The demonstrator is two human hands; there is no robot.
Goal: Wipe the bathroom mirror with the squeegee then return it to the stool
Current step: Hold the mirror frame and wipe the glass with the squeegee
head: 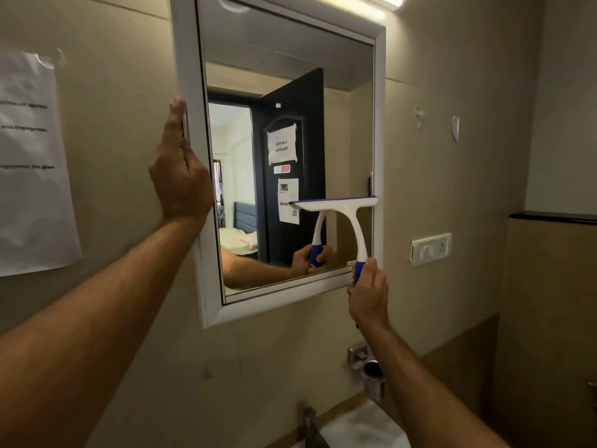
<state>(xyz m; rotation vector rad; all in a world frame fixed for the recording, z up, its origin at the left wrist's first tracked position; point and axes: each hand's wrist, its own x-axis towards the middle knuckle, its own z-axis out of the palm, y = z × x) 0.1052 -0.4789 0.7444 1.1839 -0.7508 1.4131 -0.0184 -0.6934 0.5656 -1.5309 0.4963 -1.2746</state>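
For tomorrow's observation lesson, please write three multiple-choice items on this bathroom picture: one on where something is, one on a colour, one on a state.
1. Where on the mirror does the squeegee blade lie?
A. top left corner
B. lower right part
C. dead centre

2. What colour is the squeegee's grip?
A. blue
B. red
C. green

3. What is the left hand doing?
A. hanging idle
B. holding a cloth
C. resting against the mirror frame

Answers:
1 B, since the blade sits across the glass near the right edge of the frame, low down.
2 A, as blue shows on the handle above the right hand that grips it.
3 C, since the fingers lie straight along the frame's left edge and hold nothing.
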